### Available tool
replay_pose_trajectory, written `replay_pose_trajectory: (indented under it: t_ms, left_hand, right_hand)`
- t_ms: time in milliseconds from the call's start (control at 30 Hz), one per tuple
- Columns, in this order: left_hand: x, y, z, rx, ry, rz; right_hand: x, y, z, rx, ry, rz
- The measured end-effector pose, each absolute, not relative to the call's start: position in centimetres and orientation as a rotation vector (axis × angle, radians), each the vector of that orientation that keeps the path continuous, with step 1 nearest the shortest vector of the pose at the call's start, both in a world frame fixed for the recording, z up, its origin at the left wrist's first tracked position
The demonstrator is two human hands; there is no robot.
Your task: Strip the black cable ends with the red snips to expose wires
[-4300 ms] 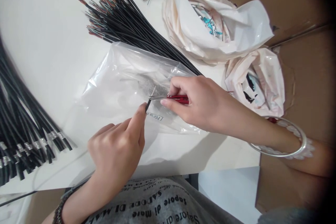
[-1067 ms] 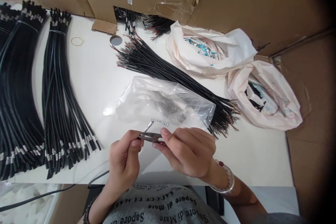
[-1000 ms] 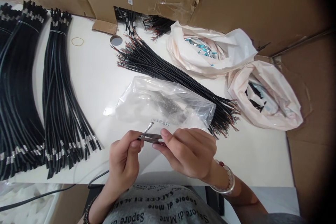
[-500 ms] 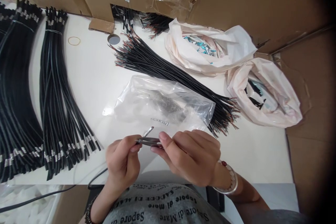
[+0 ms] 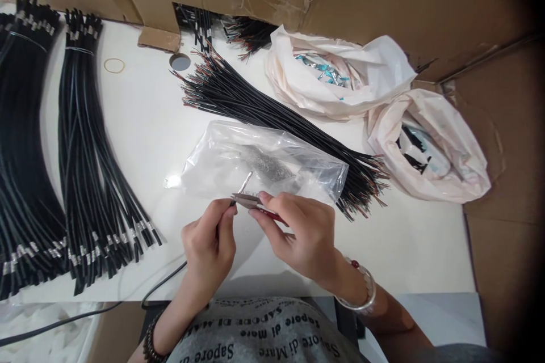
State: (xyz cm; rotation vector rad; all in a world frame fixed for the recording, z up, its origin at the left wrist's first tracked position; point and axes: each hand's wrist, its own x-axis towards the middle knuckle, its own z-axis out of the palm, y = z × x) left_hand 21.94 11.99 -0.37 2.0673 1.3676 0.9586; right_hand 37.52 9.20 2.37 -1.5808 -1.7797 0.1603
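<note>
Pinched in my left hand [image 5: 209,244] is a black cable, its silvery foil-wrapped end [image 5: 246,181] sticking up past the fingertips. The black cable tail [image 5: 168,279] below the wrist may be the same cable; my fist hides the part between. My right hand [image 5: 303,235] grips a pair of small scissors [image 5: 247,201] with red handles. Their slightly parted blades point left and lie at the cable beside my left fingertips; whether they touch it I cannot tell. Both hands hover over the front of the white table, before a clear plastic bag [image 5: 204,164] with fine grey metallic bits inside.
Behind the plastic bag lies a bundle of black cables [image 5: 264,108] with stripped wire ends. More cable bundles [image 5: 80,142] with silver bands line the left. Two white bags [image 5: 385,68] of scraps stand at right. A rubber band [image 5: 114,66] and cardboard walls [image 5: 383,5] are farther back.
Both hands have moved up and away from my body with the cable and scissors. My right hand has turned, and the red handles now show more. The cable's foil end stands more upright.
</note>
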Motion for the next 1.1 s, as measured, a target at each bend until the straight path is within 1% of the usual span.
replay_pose_trajectory:
  t_ms: [167,267,467,567,633,767,833,900,1100]
  left_hand:
    - [22.8,13.0,-1.0,2.134,1.452,0.818]
    - [23.3,13.5,-1.1,2.185,1.515,0.727]
    - [24.3,14.8,-1.1,2.349,1.693,0.509]
    - [24.1,15.4,-0.9,2.251,1.655,0.577]
    - [23.6,15.6,-0.7,2.046,1.548,0.655]
    - [22.6,15.5,-0.3,1.496,1.203,0.765]
    - [22.2,15.3,-0.5,1.319,1.042,0.796]
    - [21.8,15.1,-1.1,1.241,0.949,0.796]
    - [21.2,14.6,-2.2,1.173,0.887,0.785]
  right_hand:
    - [37.6,9.9,1.1,-1.702,-1.473,0.673]
    - [37.6,10.6,0.3,-1.785,-1.418,0.770]
    - [37.4,11.7,-0.7,-1.975,-1.403,0.509]
    - [37.2,11.7,-0.7,-1.992,-1.340,0.311]
    - [37.1,11.4,-0.5,-1.906,-1.328,0.226]
    - [37.1,10.8,-0.2,-1.578,-1.448,0.178]
    - [37.1,10.6,-0.2,-1.467,-1.515,0.139]
    - [37.2,10.6,-0.3,-1.417,-1.571,0.089]
    - [37.4,10.6,0.1,-1.418,-1.714,-0.117]
